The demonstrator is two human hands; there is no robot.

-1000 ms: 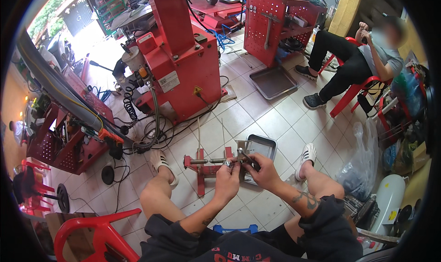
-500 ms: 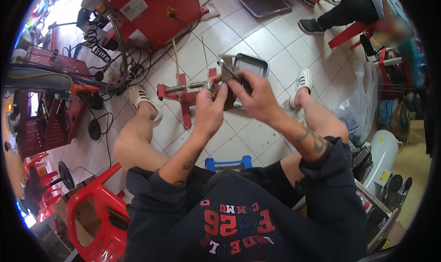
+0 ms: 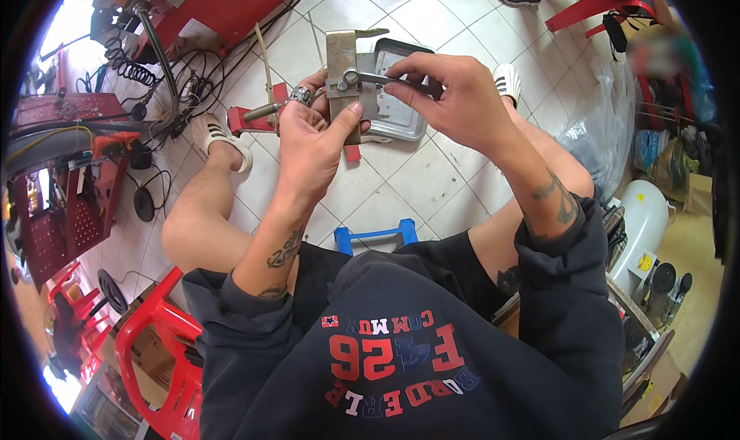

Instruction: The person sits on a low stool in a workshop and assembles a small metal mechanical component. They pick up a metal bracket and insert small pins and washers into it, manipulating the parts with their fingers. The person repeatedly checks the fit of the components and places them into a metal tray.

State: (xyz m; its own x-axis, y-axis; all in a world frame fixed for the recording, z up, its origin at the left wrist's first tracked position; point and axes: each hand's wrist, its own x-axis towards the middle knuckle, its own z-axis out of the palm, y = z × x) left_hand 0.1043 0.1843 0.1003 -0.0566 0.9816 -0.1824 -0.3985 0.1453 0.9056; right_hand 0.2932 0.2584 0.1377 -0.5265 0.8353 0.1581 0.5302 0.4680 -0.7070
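Note:
My left hand [image 3: 312, 143] wears a ring and grips a worn metal bracket [image 3: 341, 53] by its lower left side, thumb across the front. Bolts stand out from the bracket's face. From the right, my right hand [image 3: 459, 97] pinches a metal wrench [image 3: 376, 78], whose end sits at a bolt head [image 3: 351, 77] on the bracket. Behind the hands, a red metal frame with a threaded rod [image 3: 264, 111] stands on the floor, partly hidden by my left hand. A grey metal tray [image 3: 412, 126] lies beyond, partly covered by the bracket and my right hand.
A red machine [image 3: 220, 12] with cables [image 3: 196, 77] stands at the far left. A blue stool frame [image 3: 375, 234] is between my legs, a red chair [image 3: 146, 363] at lower left. Right are plastic bags [image 3: 601, 143] and a white tank [image 3: 644, 220]. Another person sits at far right.
The bracket has turned its bolted face into view, and the wrench now lies across to the bolt head. Both hands have risen slightly in the picture, the left shifting left.

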